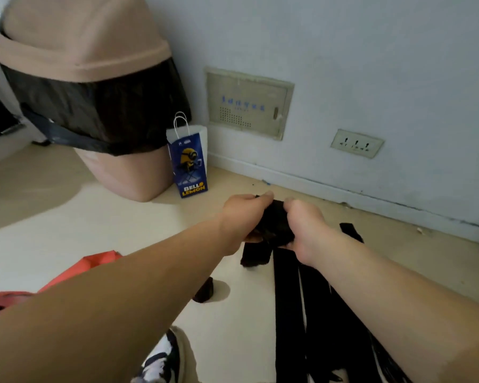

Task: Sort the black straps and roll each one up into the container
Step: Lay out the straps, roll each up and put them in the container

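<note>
Both hands grip one black strap (275,225) above the pale floor, bunched into a partial roll. My left hand (242,214) holds its left side, my right hand (306,228) its right side, and a loose end (256,257) hangs below. Several long black straps (310,313) lie flat on the floor under my right forearm, reaching toward the bottom edge. A small dark rolled piece (204,291) sits on the floor below my left forearm. A red bag or container (94,265) lies at the lower left, mostly hidden by my left arm.
A tall beige bin (94,64) with a black liner stands at the back left. A blue paper bag (190,164) leans beside it. The white wall carries a panel (246,103) and a socket (356,143). A shoe (163,357) shows at the bottom.
</note>
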Tool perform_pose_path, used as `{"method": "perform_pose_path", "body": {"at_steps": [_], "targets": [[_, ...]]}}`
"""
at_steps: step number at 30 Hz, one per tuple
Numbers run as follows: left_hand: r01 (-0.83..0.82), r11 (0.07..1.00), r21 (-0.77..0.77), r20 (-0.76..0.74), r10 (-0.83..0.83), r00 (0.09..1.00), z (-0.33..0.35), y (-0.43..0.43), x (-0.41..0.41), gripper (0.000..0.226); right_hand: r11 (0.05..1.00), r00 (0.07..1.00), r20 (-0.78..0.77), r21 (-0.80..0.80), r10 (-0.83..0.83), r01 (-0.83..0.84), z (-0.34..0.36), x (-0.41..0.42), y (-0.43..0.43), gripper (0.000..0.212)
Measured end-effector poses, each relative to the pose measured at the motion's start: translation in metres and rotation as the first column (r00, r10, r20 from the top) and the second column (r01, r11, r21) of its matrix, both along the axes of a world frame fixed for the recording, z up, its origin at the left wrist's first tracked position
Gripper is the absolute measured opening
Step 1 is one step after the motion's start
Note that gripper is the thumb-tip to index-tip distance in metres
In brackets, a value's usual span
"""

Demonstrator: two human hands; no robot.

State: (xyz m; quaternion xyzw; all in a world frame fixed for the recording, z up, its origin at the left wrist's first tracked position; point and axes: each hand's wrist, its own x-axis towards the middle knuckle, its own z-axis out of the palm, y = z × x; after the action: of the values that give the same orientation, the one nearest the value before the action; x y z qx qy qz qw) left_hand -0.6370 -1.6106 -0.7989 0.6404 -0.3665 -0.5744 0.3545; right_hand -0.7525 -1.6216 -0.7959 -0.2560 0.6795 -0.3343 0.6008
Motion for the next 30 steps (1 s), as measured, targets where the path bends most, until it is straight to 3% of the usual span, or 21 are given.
{"method": "perform_pose_path", "body": {"at_steps": [4,6,7,9,12,14,16,19,24,26,30], "targets": [[0.094,0.982,-0.164,0.258,-0.049,0.965,0.068,0.022,0.017,0.040,0.992,0.997,0.066,-0.122,0.033,-0.025,0.063,-0.010,0.022,0.024],[0.124,0.945,-0.302,0.373,-0.002,0.928,0.091,0.036,0.026,0.017,0.987,0.990,0.139,-0.163,0.016,0.007,0.088,-0.018,0.034,0.025],[0.173,0.916,-0.363,0.417,-0.006,0.909,0.100,0.045,0.028,0.018,0.984,0.986,0.167,-0.179,0.010,0.020,0.099,-0.021,0.041,0.025],[0.332,0.827,-0.454,0.494,-0.076,0.866,0.110,0.065,0.023,0.042,0.979,0.980,0.200,-0.201,0.020,0.021,0.111,-0.027,0.054,0.025],[0.456,0.680,-0.573,0.563,-0.077,0.823,0.109,0.089,0.006,0.046,0.987,0.971,0.236,-0.161,0.046,-0.007,0.111,-0.031,0.067,0.031],[0.428,0.691,-0.582,0.533,-0.073,0.843,0.105,0.093,-0.002,0.041,0.993,0.958,0.283,-0.122,0.043,-0.009,0.109,-0.034,0.075,0.031],[0.383,0.749,-0.540,0.497,-0.083,0.864,0.106,0.089,-0.005,0.032,0.992,0.953,0.296,-0.121,0.059,-0.024,0.108,-0.041,0.080,0.047],[0.250,0.802,-0.542,0.353,-0.053,0.934,0.114,0.084,-0.006,0.016,0.970,0.973,0.184,-0.225,0.138,-0.095,0.105,-0.058,0.079,0.062],[0.132,0.867,-0.480,0.163,-0.060,0.985,0.118,0.075,-0.010,0.011,0.881,0.994,-0.056,-0.459,0.097,-0.112,0.107,-0.071,0.072,0.013],[0.119,0.873,-0.473,0.149,-0.054,0.987,0.117,0.070,-0.011,0.009,0.822,0.980,-0.149,-0.537,0.129,-0.190,0.109,-0.071,0.069,0.015],[0.140,0.885,-0.444,0.172,-0.069,0.983,0.115,0.061,-0.010,0.010,0.764,0.972,-0.102,-0.603,0.210,-0.228,0.108,-0.065,0.064,0.024]]}}
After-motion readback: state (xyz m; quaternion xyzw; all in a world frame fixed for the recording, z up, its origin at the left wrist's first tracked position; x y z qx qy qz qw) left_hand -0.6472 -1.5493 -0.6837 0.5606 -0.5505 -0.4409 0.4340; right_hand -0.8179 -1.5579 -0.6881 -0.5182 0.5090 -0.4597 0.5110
